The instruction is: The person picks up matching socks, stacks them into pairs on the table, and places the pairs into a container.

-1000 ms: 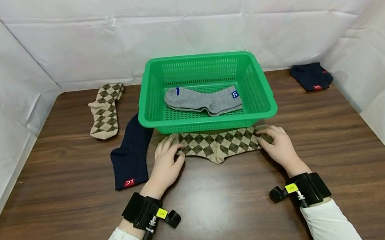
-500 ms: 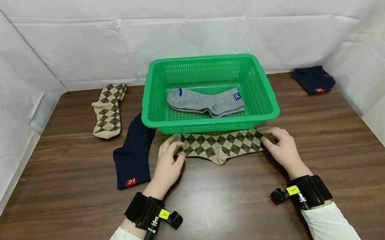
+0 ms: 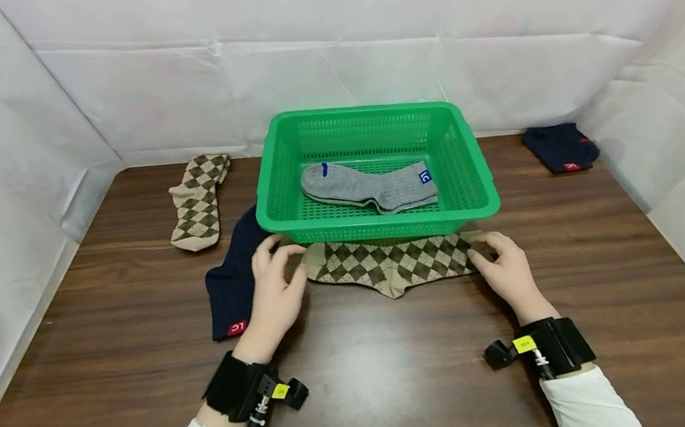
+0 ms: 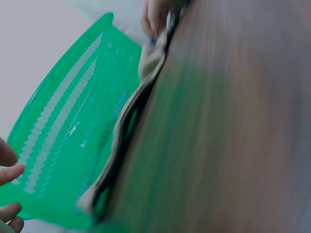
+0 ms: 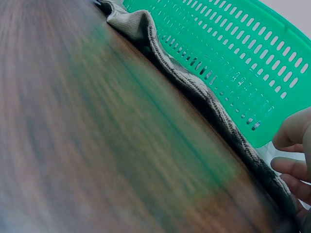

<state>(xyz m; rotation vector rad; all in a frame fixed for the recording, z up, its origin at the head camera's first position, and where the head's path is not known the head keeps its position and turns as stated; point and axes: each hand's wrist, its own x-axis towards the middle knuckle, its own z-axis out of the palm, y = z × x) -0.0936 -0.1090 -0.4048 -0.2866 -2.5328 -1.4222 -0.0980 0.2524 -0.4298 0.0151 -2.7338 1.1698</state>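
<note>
An argyle sock (image 3: pixel 397 264) in beige and olive lies stretched sideways along the front of the green basket (image 3: pixel 378 226). Just off its left end is my left hand (image 3: pixel 273 283), thumb and fingers spread apart, holding nothing. My right hand (image 3: pixel 503 267) rests its relaxed fingertips at the other end, partly covering it. In the right wrist view, the fingers (image 5: pixel 291 167) curve loosely beside the sock's edge (image 5: pixel 194 85). Part of a navy sock (image 3: pixel 230 289) is hidden behind my left hand. The left wrist view is blurred, with the left fingers (image 4: pixel 12 172) before the basket.
Inside the basket lie grey socks (image 3: pixel 372 187) with a blue label. A second argyle sock (image 3: pixel 197 202) is at the back left, and a folded navy sock (image 3: pixel 561 147) at the back right. White sheeting (image 3: pixel 327 68) walls the brown table (image 3: pixel 368 387).
My left hand has moved left off the argyle sock's end, uncovering it and overlapping the navy sock. My right hand stays at its end. The head view has shifted slightly.
</note>
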